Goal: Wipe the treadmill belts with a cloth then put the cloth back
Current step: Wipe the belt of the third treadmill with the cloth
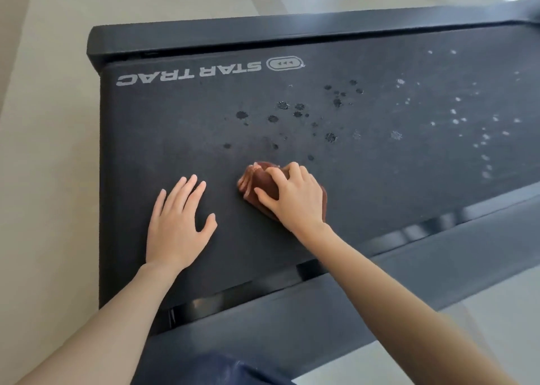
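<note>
We see a dark treadmill belt (pixel 175 139) with white STAR TRAC lettering (pixel 188 73) near its end, set between black side rails (pixel 292 320) over a pale floor (pixel 52 150). Dark wet spots (pixel 273 118) dot its middle, and pale specks (pixel 455 115) scatter further right. A bunched brown cloth (pixel 263 180) lies on the belt under the right hand (pixel 295 200), whose fingers curl over it. Just beside it the left hand (pixel 175 223) rests flat, fingers spread.

"STAR TRAC" with oval logo — printed upside down on treadmill belt (pixel 292 156).
</note>
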`<state>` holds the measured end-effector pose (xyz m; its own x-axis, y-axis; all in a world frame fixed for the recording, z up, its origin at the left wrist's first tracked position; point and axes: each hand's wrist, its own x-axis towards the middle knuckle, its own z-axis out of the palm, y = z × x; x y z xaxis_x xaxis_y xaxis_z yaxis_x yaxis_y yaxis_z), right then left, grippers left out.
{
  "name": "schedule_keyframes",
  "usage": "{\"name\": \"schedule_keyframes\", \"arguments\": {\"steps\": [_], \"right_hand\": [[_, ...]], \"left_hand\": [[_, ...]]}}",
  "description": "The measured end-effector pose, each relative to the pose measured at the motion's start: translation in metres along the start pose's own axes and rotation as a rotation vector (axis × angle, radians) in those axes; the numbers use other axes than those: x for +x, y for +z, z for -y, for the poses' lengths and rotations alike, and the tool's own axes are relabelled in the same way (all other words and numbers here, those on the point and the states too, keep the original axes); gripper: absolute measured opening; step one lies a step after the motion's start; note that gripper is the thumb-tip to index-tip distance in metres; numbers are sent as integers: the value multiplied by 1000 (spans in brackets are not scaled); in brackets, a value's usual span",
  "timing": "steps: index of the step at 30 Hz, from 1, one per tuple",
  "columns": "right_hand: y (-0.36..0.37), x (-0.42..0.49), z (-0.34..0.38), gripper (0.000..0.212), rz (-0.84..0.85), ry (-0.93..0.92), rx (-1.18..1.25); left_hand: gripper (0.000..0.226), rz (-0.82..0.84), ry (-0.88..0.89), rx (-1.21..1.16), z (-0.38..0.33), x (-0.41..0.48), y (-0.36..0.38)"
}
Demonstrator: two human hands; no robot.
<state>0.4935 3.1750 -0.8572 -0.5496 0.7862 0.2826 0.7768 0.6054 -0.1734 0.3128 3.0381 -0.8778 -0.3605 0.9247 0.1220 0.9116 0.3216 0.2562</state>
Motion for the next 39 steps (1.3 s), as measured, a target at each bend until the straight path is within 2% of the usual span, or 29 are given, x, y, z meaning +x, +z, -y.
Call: {"name": "schedule_keyframes", "arguments": {"steps": [5, 7, 10, 12, 14, 15, 17, 21, 27, 29, 33, 39], "right_hand": [[-28, -70, -34, 40, -5, -143, -75], [-35, -64, -63, 42, 30, -97, -161], [-49, -47, -115, 46, 55, 286, -230], [-54, -39, -135, 51, 84, 569, -192], [-52, -31, -125, 56, 91, 712, -144], [-49, -29, -111, 59, 102, 721, -155], [-43, -29, -75, 62, 107, 630, -178], [-31, -43, -28, 63, 125, 303, -159], [-41, -57, -72, 61, 6, -67, -184], [-46, -51, -104, 58, 40, -42, -189], [-47, -25, -142, 53, -16, 269, -118], [-17, 29, -116, 44, -9, 328, -19]], "left_hand": [[57, 10, -8, -15, -2, -2, -1], [57, 15, -16, -4, 0, -3, 0], [57, -17, -5, -3, 3, -1, 3], [57, -29, 8, 3, 2, 0, 6], [58, -24, 17, 15, 1, 1, 5], [58, -14, 19, 20, 0, 1, 4], [59, 6, 27, 33, -1, 0, 1], [58, 39, 8, 37, -5, -1, -5], [58, 10, 15, 44, -14, 5, -3], [59, 26, 39, 35, -35, 15, 2], [66, 53, 118, 22, -95, 34, 22], [68, 33, 104, 76, -101, 36, 36]]}}
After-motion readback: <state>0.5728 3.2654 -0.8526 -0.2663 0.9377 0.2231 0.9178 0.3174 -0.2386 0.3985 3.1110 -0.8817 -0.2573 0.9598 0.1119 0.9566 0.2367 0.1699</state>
